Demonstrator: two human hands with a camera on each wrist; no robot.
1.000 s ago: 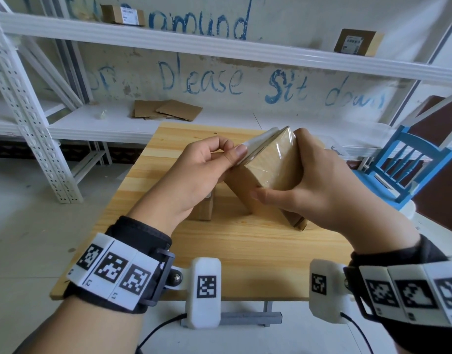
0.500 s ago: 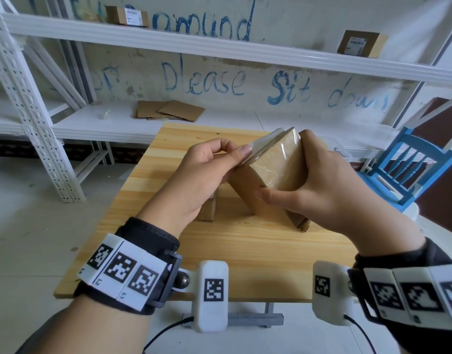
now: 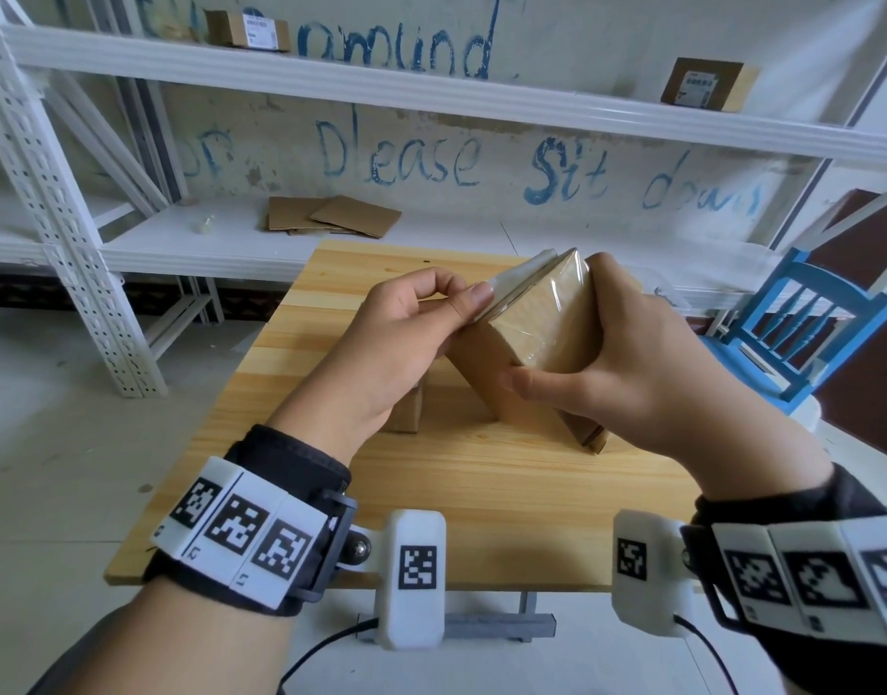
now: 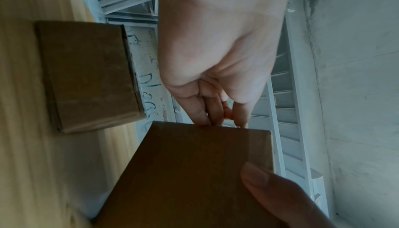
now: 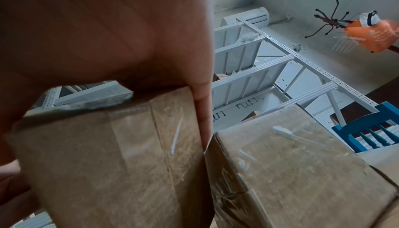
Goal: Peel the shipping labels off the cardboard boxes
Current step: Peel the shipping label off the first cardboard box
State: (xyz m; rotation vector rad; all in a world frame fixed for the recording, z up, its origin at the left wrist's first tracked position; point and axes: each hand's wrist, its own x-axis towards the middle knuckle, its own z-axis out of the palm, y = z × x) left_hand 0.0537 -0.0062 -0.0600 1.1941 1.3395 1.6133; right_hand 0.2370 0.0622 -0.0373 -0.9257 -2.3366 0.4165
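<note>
Overhead, left hand (image 3: 406, 338) pinching label (image 3: 519, 283), wrist view reveals second box (image 4: 88, 76)

Held box (image 3: 541, 343) tilted on table (image 3: 481, 494), right hand (image 3: 632, 363) on its right side, left hand (image 3: 396, 338) pinching label (image 3: 519, 280) at upper-left edge; second box (image 3: 408, 413) below left hand.

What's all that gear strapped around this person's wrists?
The left hand and right hand are bare. Each wrist wears a black cuff under a band of white tiles printed with black square codes. A white rounded pod, also coded, hangs from each, trailing a black cable.
</note>
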